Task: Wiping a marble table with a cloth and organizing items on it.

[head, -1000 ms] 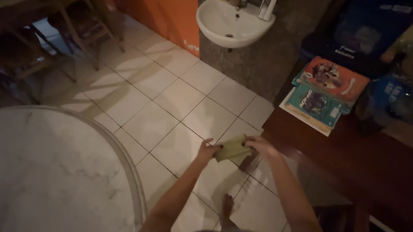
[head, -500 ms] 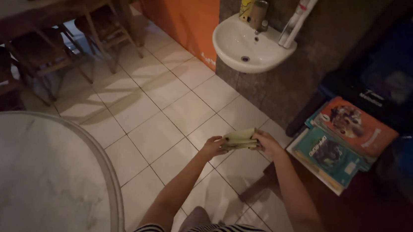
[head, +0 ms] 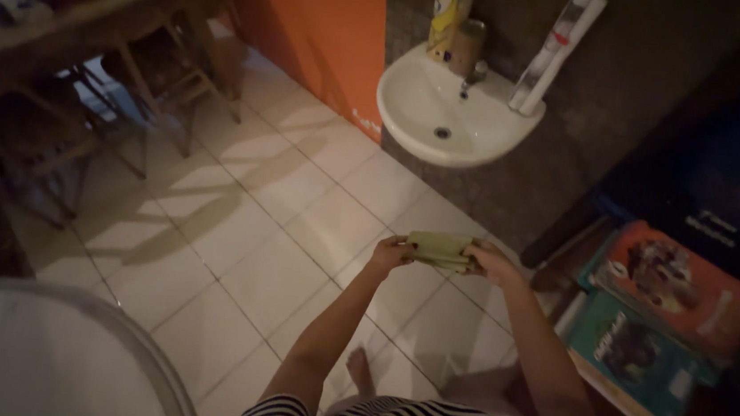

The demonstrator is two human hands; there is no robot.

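Green folded cloth [head: 439, 249] | left hand [head: 391, 254] grip clamped on it | right hand [head: 492, 264] grip clamped too

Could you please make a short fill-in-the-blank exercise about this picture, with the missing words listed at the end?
1. Both hands, left hand and right hand, hold a folded green ____ between them.
2. The white sink is fixed to the ____.
3. The floor is covered with pale ____.
4. The books lie to the person's ____ side.

Missing words: cloth; wall; tiles; right
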